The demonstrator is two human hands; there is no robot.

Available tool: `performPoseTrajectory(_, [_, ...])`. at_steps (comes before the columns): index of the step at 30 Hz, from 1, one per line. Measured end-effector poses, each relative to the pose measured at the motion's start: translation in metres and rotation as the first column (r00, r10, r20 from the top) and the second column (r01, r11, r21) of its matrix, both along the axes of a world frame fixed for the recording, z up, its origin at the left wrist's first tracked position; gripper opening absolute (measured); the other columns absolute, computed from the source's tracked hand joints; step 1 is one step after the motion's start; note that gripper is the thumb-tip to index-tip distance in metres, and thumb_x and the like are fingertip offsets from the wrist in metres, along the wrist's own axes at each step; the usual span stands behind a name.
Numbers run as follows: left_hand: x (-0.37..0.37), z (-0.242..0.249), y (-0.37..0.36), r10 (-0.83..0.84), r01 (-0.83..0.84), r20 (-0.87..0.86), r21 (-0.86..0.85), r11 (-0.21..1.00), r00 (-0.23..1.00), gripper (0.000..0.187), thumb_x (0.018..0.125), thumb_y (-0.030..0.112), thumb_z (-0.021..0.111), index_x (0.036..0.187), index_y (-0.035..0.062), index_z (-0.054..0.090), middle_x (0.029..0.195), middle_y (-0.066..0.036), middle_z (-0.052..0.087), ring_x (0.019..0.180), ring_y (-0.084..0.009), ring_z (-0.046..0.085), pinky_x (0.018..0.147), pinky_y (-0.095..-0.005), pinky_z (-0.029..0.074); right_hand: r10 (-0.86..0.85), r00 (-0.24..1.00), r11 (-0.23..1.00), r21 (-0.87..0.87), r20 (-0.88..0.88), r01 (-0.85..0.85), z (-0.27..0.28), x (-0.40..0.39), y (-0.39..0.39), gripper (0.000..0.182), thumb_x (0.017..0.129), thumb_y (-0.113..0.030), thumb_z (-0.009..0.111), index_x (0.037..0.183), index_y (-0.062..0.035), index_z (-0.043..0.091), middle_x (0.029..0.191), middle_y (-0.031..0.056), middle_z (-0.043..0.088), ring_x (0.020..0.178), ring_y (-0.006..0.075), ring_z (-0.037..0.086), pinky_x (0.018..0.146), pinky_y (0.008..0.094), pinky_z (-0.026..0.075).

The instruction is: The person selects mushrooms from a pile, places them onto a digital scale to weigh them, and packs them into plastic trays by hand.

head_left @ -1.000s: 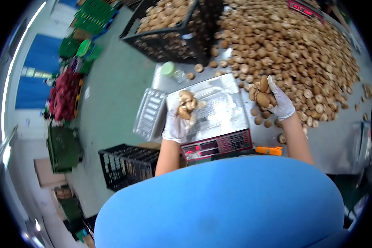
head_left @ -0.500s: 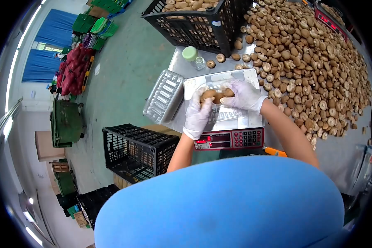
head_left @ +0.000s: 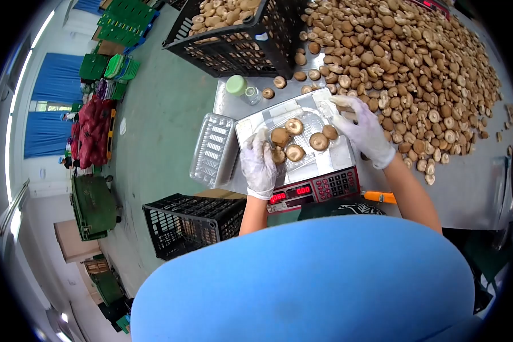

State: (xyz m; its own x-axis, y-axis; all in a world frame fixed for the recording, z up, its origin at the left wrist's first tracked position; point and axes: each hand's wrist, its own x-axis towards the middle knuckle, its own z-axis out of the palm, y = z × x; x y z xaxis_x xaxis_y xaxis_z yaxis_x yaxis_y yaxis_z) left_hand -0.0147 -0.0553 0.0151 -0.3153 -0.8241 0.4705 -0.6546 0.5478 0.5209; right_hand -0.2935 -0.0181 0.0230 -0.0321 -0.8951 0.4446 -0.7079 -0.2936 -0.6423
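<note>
A: Where are the shiitake mushrooms [head_left: 318, 141] nearest the hands?
B: Between them. I count six, lying in a clear plastic tray [head_left: 310, 121] on the scale [head_left: 336, 183]. One sits just beside the fingers of the left hand [head_left: 259, 165]; the rightmost is near the right hand [head_left: 365, 130], with a gap between.
A: Anything hard to make out?
B: The tray's edges, since it is see-through against the pale platform. The red readout [head_left: 290, 193] is partly covered at its left end. The black crate [head_left: 239, 54] at the far left is cut off by the upper edge, and the person's blue clothing [head_left: 302, 279] blocks the near side of the desk [head_left: 467, 194].
A: And the hands themselves?
B: Both gloved. The right is well open over the scale's right edge, thumb and fingers apart, with nothing seen in its grasp; the mushroom heap [head_left: 404, 74] spreads beyond it. The left has its fingers loosely bent at the tray's left side, back turned upward. Whether it grips the tray or just touches it, I can't tell.
</note>
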Motion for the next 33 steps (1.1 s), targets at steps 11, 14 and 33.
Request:
performPoseTrajectory(11, [-0.086,0.026,0.070,-0.684,0.673,0.051,0.133,0.727,0.728,0.063,0.081,0.033,0.077,0.133,0.0074,0.053,0.129,-0.013,0.058,0.118,-0.0285,0.057,0.101,-0.0436,0.043,-0.523,0.334,0.614,0.619,0.784,-0.490,0.008,0.000,0.140,0.036,0.096,-0.028,0.061,0.121,-0.0034,0.063,0.108,0.0058,0.064,0.075,0.0119,0.062,0.062,0.0216,0.049])
performPoseTrajectory(14, [-0.073,0.037,0.039,-0.518,0.507,0.029,0.170,0.845,0.855,0.053,0.089,0.026,0.069,0.135,0.0056,0.052,0.131,-0.018,0.056,0.120,-0.0353,0.056,0.100,-0.0459,0.046,-0.613,0.453,0.659,0.735,0.648,-0.159,0.011,-0.043,0.199,0.020,0.094,-0.019,0.061,0.104,-0.0034,0.069,0.085,0.0017,0.065,0.068,0.0080,0.058,0.059,0.0220,0.045])
performPoseTrajectory(33, [-0.051,-0.003,0.008,-0.312,0.324,0.382,0.034,0.946,0.870,0.059,0.093,0.030,0.064,0.144,0.0075,0.049,0.151,-0.024,0.037,0.138,-0.0418,0.039,0.114,-0.0502,0.032,-0.654,0.756,0.636,0.555,0.018,0.537,-0.075,-0.071,0.231,0.050,0.087,-0.015,0.068,0.136,-0.0103,0.057,0.130,0.0172,0.057,0.120,0.0325,0.055,0.104,0.0373,0.045])
